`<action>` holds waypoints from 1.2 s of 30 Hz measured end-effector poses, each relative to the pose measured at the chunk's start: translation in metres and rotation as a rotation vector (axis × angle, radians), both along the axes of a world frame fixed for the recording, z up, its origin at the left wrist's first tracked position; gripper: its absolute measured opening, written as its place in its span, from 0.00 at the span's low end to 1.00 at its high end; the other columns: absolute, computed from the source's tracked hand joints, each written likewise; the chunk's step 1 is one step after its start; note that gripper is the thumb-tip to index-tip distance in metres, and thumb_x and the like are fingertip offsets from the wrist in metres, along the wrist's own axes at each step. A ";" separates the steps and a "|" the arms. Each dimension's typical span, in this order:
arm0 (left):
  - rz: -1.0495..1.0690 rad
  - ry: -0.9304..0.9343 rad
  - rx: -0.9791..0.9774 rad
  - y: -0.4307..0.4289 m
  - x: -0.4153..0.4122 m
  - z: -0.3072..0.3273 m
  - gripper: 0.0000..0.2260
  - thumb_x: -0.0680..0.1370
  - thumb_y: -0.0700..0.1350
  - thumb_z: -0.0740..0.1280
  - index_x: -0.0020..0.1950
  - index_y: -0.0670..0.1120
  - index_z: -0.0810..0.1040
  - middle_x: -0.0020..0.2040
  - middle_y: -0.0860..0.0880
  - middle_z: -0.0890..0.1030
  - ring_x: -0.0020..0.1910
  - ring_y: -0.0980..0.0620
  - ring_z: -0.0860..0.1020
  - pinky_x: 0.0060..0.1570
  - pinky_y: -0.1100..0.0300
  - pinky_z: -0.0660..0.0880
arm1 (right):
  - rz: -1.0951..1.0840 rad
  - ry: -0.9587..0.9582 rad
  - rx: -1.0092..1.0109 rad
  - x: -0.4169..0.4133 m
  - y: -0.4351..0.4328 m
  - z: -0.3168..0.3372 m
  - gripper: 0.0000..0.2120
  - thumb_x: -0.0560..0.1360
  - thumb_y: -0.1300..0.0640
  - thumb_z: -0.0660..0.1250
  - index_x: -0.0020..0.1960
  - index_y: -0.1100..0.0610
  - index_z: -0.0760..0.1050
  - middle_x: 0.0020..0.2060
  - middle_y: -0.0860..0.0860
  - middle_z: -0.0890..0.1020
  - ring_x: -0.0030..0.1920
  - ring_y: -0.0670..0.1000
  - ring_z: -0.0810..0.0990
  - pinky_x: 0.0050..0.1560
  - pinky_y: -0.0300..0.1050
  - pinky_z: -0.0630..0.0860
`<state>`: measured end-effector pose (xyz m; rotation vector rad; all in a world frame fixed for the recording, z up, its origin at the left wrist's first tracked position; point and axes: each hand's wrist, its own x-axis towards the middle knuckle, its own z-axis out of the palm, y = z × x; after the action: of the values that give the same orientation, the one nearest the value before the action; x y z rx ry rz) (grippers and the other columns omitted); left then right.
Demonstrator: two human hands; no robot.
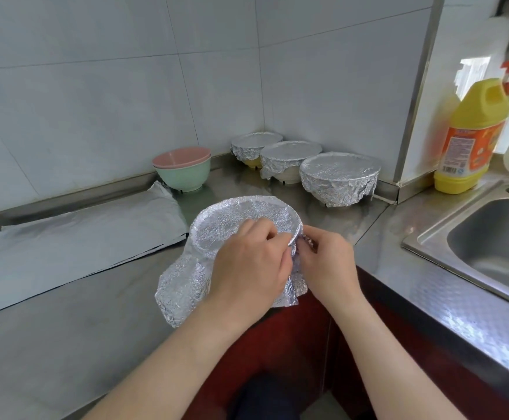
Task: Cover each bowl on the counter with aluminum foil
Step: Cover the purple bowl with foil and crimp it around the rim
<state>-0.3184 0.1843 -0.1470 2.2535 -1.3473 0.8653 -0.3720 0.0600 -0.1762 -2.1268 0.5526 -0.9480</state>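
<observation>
Head view: the only labelled item is a yellow plastic detergent bottle with a red pump top point(471, 140), standing at the far right beside the stainless steel sink basin point(489, 244). Its orange label carries print too blurred to read, so no brand can be recorded. No other writing is visible. The bowl being worked on, a round bowl draped in crinkled aluminium foil point(241, 228), sits at the near edge of the stainless steel counter point(65, 328), at the inner corner above a dark red cabinet front point(292, 344). The foil is pressed flat across the bowl's rim and hangs loose at the near left; the bowl itself is hidden beneath it. The left hand point(253, 262) lies over the near right part of the rim, fingers curled and pinching the foil at the bowl's right edge. The right hand point(327, 262) meets it there, fingertips pinching the same fold against the bowl's side. In the far corner against the white tiled wall point(95, 71), three finished bowls stand in a close row: the farthest foil-covered bowl point(256, 144), the middle foil-covered bowl point(289, 156) and the nearest foil-covered bowl point(339, 174). To their left, well apart, a pink bowl point(180, 157) is nested uncovered in a mint-green bowl point(183, 177). A stack of flat foil sheets point(74, 237) lies on the counter at left, near the working bowl but not touching it.
</observation>
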 end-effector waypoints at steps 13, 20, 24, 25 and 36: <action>0.053 0.071 -0.027 -0.003 0.003 0.000 0.09 0.76 0.46 0.63 0.37 0.47 0.77 0.37 0.53 0.71 0.39 0.50 0.71 0.29 0.58 0.68 | 0.350 0.012 0.414 0.000 0.007 0.009 0.18 0.73 0.67 0.53 0.51 0.56 0.79 0.32 0.50 0.75 0.31 0.44 0.69 0.33 0.38 0.66; 0.104 0.117 -0.008 -0.008 0.001 0.004 0.09 0.76 0.45 0.66 0.36 0.45 0.78 0.38 0.51 0.72 0.40 0.48 0.72 0.31 0.54 0.73 | 0.432 0.124 0.306 0.001 0.012 0.006 0.12 0.79 0.62 0.55 0.56 0.51 0.73 0.34 0.48 0.76 0.33 0.45 0.72 0.37 0.43 0.70; 0.033 0.262 -0.020 0.000 0.001 0.015 0.12 0.80 0.48 0.61 0.49 0.44 0.82 0.45 0.50 0.77 0.47 0.49 0.74 0.46 0.53 0.73 | 0.540 0.002 0.642 -0.006 0.006 0.000 0.22 0.75 0.57 0.60 0.67 0.40 0.71 0.59 0.44 0.80 0.57 0.44 0.79 0.61 0.49 0.75; 0.025 0.278 -0.035 0.005 0.002 0.018 0.12 0.80 0.48 0.61 0.51 0.44 0.82 0.46 0.50 0.78 0.48 0.49 0.74 0.48 0.54 0.73 | 0.513 -0.011 0.689 -0.009 0.004 -0.004 0.25 0.72 0.51 0.63 0.69 0.37 0.69 0.64 0.46 0.77 0.63 0.47 0.76 0.66 0.54 0.72; -0.006 0.180 -0.125 0.021 0.004 0.002 0.14 0.76 0.51 0.62 0.42 0.46 0.84 0.36 0.52 0.76 0.40 0.50 0.74 0.36 0.56 0.74 | 0.147 -0.057 0.372 0.004 0.022 -0.019 0.21 0.75 0.59 0.63 0.65 0.46 0.76 0.47 0.43 0.83 0.33 0.42 0.72 0.42 0.46 0.76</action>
<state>-0.3148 0.2053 -0.1455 2.1723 -1.1857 0.7050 -0.3680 0.0823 -0.1953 -1.7752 0.4937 -0.7559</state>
